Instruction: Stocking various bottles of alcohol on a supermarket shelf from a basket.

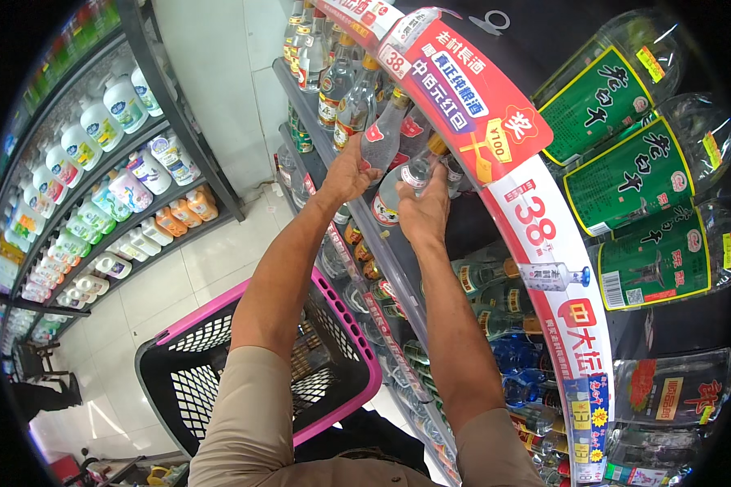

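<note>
My left hand (pixel 348 173) grips a clear glass bottle (pixel 382 139) with a red emblem and a gold cap, tilted among others on the shelf. My right hand (pixel 425 210) is closed around a second clear glass bottle (pixel 415 171), which has a yellow cap and a white-and-red label. Its base is near the front of the grey shelf (pixel 402 243). Similar bottles stand close behind, partly hidden by a red-and-white promotional strip (pixel 475 103).
A black shopping basket with a pink rim (pixel 374 365) sits below my forearms. Large plastic jugs with green labels (pixel 630 170) line the upper shelf at right. More glass bottles (pixel 341 91) stand farther along. Across the tiled aisle (pixel 219 262), a rack holds pump bottles (pixel 125 106).
</note>
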`<state>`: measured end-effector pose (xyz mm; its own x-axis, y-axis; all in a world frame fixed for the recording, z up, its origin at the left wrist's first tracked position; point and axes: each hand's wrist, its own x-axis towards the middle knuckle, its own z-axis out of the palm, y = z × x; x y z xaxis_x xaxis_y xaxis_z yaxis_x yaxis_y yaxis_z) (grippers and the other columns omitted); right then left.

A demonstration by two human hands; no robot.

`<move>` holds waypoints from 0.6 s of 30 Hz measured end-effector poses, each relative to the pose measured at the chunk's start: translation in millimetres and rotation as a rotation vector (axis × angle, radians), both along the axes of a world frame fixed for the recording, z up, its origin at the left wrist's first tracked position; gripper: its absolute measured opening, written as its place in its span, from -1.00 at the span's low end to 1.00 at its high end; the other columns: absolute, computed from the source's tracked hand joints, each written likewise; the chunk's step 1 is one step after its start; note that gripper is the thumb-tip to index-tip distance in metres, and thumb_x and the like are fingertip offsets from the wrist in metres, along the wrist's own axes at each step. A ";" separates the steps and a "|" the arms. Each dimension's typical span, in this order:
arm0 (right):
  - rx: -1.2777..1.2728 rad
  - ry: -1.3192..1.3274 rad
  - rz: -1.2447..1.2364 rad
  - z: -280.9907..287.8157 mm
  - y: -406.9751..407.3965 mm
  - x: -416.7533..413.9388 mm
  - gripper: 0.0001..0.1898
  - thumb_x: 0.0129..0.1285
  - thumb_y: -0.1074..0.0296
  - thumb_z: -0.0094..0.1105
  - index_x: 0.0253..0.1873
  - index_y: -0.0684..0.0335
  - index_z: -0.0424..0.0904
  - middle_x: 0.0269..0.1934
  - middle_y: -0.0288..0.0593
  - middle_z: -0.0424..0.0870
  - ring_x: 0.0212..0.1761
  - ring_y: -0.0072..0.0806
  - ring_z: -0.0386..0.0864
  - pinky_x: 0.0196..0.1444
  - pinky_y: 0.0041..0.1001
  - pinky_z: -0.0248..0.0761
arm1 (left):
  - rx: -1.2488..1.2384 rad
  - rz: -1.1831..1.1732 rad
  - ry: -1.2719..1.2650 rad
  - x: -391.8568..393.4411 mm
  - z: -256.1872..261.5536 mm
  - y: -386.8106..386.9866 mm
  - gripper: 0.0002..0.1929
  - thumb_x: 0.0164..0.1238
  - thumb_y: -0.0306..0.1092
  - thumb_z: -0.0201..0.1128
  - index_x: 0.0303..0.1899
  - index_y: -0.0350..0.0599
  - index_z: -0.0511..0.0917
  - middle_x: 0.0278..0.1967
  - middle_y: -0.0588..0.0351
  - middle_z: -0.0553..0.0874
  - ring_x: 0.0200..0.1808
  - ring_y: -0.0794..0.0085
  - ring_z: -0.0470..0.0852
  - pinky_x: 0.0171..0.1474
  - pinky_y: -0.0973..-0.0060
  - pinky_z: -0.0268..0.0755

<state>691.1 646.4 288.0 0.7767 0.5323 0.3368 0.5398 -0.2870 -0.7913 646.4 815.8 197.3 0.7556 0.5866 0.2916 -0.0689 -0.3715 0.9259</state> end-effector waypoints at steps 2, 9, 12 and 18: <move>-0.013 0.018 -0.003 0.0 0.2 -0.3 -0.31 0.19 0.54 0.28 0.43 0.43 0.24 0.29 0.27 0.50 0.36 0.01 0.49 0.40 -0.24 0.30 | 0.029 0.007 0.033 -0.2 0.4 0.3 -0.17 0.10 -0.42 0.54 0.38 -0.11 0.21 0.16 -0.22 0.59 0.22 -0.07 0.57 0.26 0.20 0.39; -0.025 -0.047 -0.063 7.4 -9.7 -22.2 -0.30 0.22 0.55 0.27 0.44 0.46 0.20 0.34 0.25 0.43 0.40 -0.01 0.44 0.44 -0.24 0.26 | 0.145 0.098 0.122 -14.5 2.6 -6.9 -0.16 0.25 -0.39 0.42 0.50 -0.22 0.13 0.36 -0.26 0.42 0.39 -0.08 0.42 0.40 0.22 0.31; 0.155 -0.092 -0.044 2.6 -23.9 -43.1 -0.32 0.23 0.59 0.26 0.44 0.43 0.20 0.31 0.22 0.44 0.38 -0.06 0.46 0.42 -0.23 0.29 | 0.123 0.188 -0.013 -42.1 -5.2 -29.1 -0.19 0.28 -0.45 0.36 0.51 -0.25 0.13 0.40 -0.25 0.40 0.42 -0.07 0.41 0.40 0.20 0.32; 0.123 0.185 0.086 -47.6 -79.1 -124.4 -0.49 0.27 0.58 0.26 0.32 0.44 0.36 0.16 0.15 0.58 0.23 -0.22 0.59 0.26 -0.29 0.46 | -0.159 0.407 -0.153 -163.0 -67.9 -120.5 -0.29 0.40 -0.52 0.25 0.52 -0.23 0.13 0.42 -0.18 0.39 0.39 0.15 0.45 0.34 0.25 0.39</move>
<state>566.7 567.3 240.4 0.7846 0.5629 0.2599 0.4011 -0.1411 -0.9051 483.5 695.3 129.4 0.4098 0.8732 0.2639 -0.0870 -0.2506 0.9642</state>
